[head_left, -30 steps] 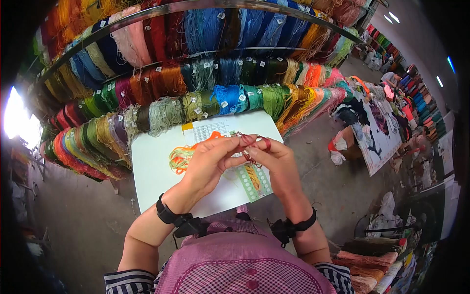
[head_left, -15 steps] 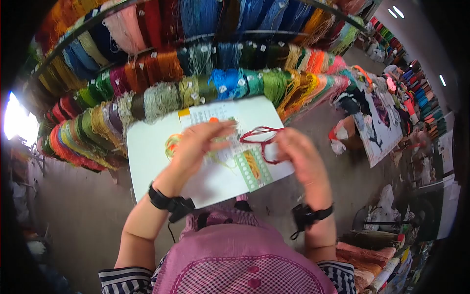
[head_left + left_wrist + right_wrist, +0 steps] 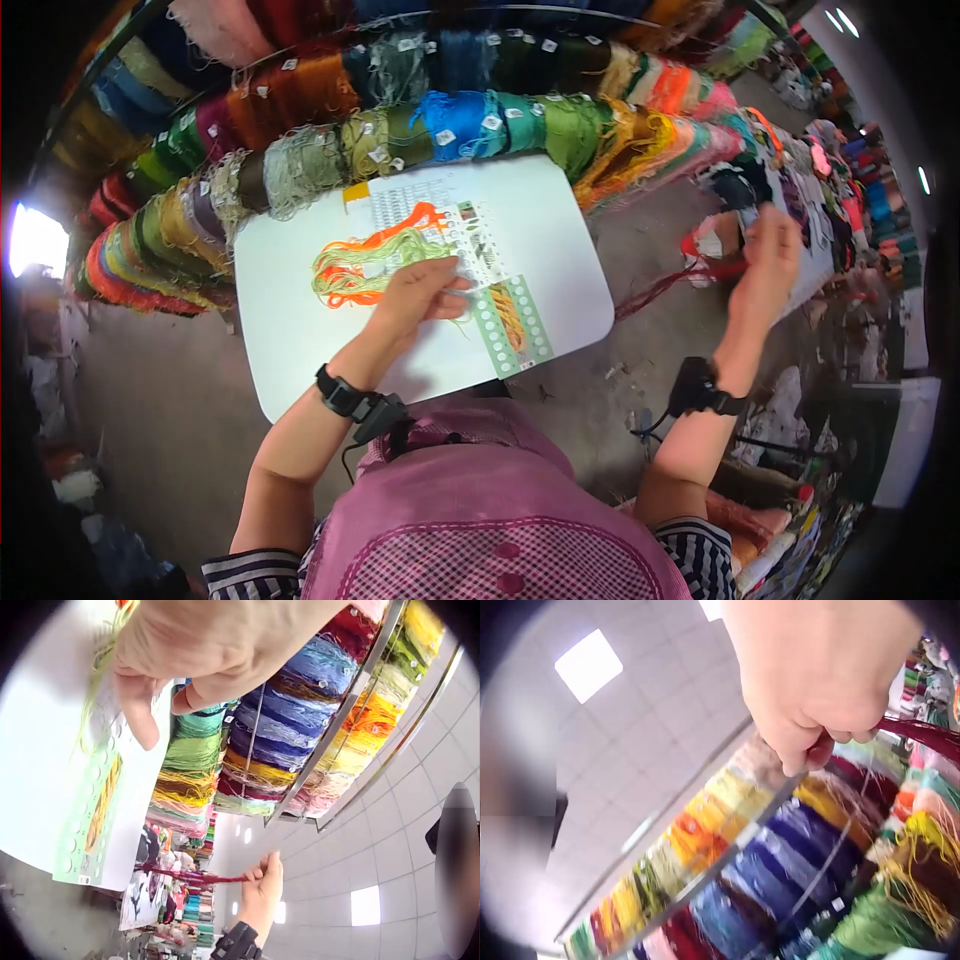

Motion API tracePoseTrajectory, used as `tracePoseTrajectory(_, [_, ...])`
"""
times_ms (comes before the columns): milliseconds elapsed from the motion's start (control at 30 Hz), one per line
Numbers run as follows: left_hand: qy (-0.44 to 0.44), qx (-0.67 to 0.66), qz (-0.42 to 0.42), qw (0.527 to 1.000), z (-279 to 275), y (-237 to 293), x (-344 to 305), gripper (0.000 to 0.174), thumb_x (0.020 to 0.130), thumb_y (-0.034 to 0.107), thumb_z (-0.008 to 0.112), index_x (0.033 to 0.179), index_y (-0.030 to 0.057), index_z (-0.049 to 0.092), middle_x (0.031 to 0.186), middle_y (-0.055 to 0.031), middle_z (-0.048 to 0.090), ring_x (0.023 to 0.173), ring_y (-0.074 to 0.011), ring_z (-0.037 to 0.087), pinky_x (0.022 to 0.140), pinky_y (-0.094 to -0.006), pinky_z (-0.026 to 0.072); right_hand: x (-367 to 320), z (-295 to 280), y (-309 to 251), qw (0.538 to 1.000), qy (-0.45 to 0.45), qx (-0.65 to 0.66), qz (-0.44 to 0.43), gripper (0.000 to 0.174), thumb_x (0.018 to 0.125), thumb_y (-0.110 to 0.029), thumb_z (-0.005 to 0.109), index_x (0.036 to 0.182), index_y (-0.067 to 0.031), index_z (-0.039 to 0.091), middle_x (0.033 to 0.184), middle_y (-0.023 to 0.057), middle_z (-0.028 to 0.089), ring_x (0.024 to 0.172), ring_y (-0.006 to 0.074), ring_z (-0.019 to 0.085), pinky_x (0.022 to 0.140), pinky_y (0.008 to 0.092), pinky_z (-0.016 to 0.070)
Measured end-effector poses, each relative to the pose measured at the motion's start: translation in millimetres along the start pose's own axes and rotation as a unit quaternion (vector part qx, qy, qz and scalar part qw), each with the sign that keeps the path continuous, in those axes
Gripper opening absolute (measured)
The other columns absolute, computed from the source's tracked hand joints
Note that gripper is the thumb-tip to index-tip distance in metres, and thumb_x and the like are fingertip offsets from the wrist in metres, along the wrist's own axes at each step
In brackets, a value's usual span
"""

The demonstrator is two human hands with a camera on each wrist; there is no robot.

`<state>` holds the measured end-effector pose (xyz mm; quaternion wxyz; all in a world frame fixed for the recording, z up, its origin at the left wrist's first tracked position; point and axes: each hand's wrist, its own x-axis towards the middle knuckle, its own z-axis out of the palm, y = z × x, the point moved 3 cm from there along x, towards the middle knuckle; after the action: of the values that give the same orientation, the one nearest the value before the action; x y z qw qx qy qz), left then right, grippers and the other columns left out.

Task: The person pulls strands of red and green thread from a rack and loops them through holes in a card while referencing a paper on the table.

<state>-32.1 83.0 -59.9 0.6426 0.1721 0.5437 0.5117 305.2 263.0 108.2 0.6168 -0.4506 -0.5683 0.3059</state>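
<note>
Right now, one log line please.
left hand: rests on white board | right hand: pinches dark red thread, off board | orange thread: on board

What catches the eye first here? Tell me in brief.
The rack of bright skeins arcs across the top of the head view. Below it a white board carries orange and green threads, with the left hand resting beside them. Out to the right, the right hand pinches a red thread that stretches back toward the board's edge.
</note>
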Motion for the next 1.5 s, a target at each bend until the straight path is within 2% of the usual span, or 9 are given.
tracePoseTrajectory(167, [0.042, -0.020, 0.019, 0.999, 2, -14, 9, 0.050, 0.096, 0.011, 0.052, 0.139, -0.0083, 0.037, 0.104, -0.0141, 0.066, 0.075, -0.0159, 0.067, 0.069, -0.0264, 0.0587, -87, 119, 59, 0.957, -0.279, -0.078, -0.002, 0.011, 0.094, -0.012, 0.060, 0.102, -0.0040, 0.062, 0.088, 0.0031, 0.066, 0.082, 0.0110, 0.063, 0.075, 0.0241, 0.0479])
tracePoseTrajectory(267, [0.060, -0.036, 0.017, 0.997, 2, -18, 13, 0.048, 0.095, 0.011, 0.053, 0.137, -0.0076, 0.041, 0.101, -0.0121, 0.066, 0.073, -0.0154, 0.067, 0.069, -0.0262, 0.0589, -137, 167, 84, 0.882, -0.437, -0.092, 0.147, 0.013, 0.095, -0.014, 0.054, 0.104, -0.0048, 0.051, 0.084, 0.0071, 0.070, 0.071, 0.0145, 0.065, 0.063, 0.0274, 0.0495])
tracePoseTrajectory(400, [0.070, -0.047, -0.006, 0.996, 9, -17, 14, 0.042, 0.095, 0.011, 0.055, 0.131, -0.0064, 0.047, 0.097, -0.0091, 0.066, 0.072, -0.0118, 0.065, 0.064, -0.0246, 0.0569, -162, 192, 120, 0.862, -0.467, -0.002, 0.198, 0.011, 0.096, -0.011, 0.055, 0.102, -0.0020, 0.057, 0.083, 0.0026, 0.067, 0.068, 0.0051, 0.054, 0.064, 0.0211, 0.0458])
tracePoseTrajectory(667, [0.069, -0.003, 0.162, 0.984, 15, -39, 31, 0.027, 0.090, 0.006, 0.063, 0.115, -0.0027, 0.059, 0.083, -0.0026, 0.063, 0.069, -0.0065, 0.058, 0.062, -0.0215, 0.0513, -171, 181, 129, 0.888, -0.391, -0.001, 0.243, 0.008, 0.088, -0.007, 0.065, 0.089, 0.0004, 0.065, 0.073, 0.0015, 0.065, 0.068, 0.0033, 0.055, 0.061, 0.0221, 0.0459])
tracePoseTrajectory(767, [0.082, 0.065, 0.124, 0.987, 20, -35, 27, 0.018, 0.093, 0.001, 0.059, 0.110, -0.0030, 0.061, 0.084, -0.0032, 0.064, 0.073, -0.0066, 0.058, 0.068, -0.0216, 0.0512, -172, 175, 117, 0.896, -0.394, -0.084, 0.188, 0.007, 0.084, -0.007, 0.069, 0.086, -0.0012, 0.065, 0.074, 0.0022, 0.064, 0.064, 0.0067, 0.057, 0.057, 0.0245, 0.0461])
tracePoseTrajectory(867, [0.064, 0.076, 0.099, 0.990, 22, -31, 20, 0.016, 0.093, 0.003, 0.060, 0.107, -0.0042, 0.063, 0.084, -0.0039, 0.065, 0.075, -0.0079, 0.061, 0.070, -0.0221, 0.0536, -174, 169, 88, 0.899, -0.413, -0.141, -0.030, 0.011, 0.079, -0.009, 0.072, 0.087, -0.0030, 0.066, 0.075, 0.0035, 0.063, 0.059, 0.0125, 0.059, 0.054, 0.0266, 0.0465])
tracePoseTrajectory(1133, [0.041, 0.060, 0.091, 0.993, 19, -29, 13, 0.012, 0.093, 0.006, 0.061, 0.098, -0.0047, 0.066, 0.084, -0.0058, 0.068, 0.071, -0.0092, 0.064, 0.068, -0.0225, 0.0561, -184, 156, 73, 0.897, -0.427, -0.112, 0.036, 0.026, 0.076, -0.011, 0.076, 0.099, -0.0009, 0.068, 0.082, 0.0095, 0.066, 0.068, 0.0193, 0.065, 0.060, 0.0268, 0.0511])
tracePoseTrajectory(1433, [0.104, 0.316, 0.193, 0.923, 9, -25, 6, 0.012, 0.090, 0.008, 0.064, 0.091, -0.0034, 0.066, 0.075, -0.0018, 0.066, 0.068, -0.0052, 0.060, 0.061, -0.0202, 0.0495, -202, 160, 67, 0.901, -0.397, -0.172, -0.024, 0.023, 0.077, -0.008, 0.073, 0.099, -0.0017, 0.068, 0.080, 0.0102, 0.068, 0.070, 0.0192, 0.066, 0.063, 0.0294, 0.0515])
tracePoseTrajectory(1500, [0.093, 0.196, 0.183, 0.959, -1, -30, 10, 0.012, 0.089, 0.010, 0.065, 0.091, -0.0021, 0.066, 0.077, -0.0033, 0.067, 0.069, -0.0071, 0.062, 0.063, -0.0215, 0.0520, -198, 162, 65, 0.904, -0.393, -0.112, 0.122, 0.023, 0.079, -0.007, 0.072, 0.101, -0.0012, 0.067, 0.078, 0.0072, 0.069, 0.067, 0.0122, 0.064, 0.064, 0.0263, 0.0502])
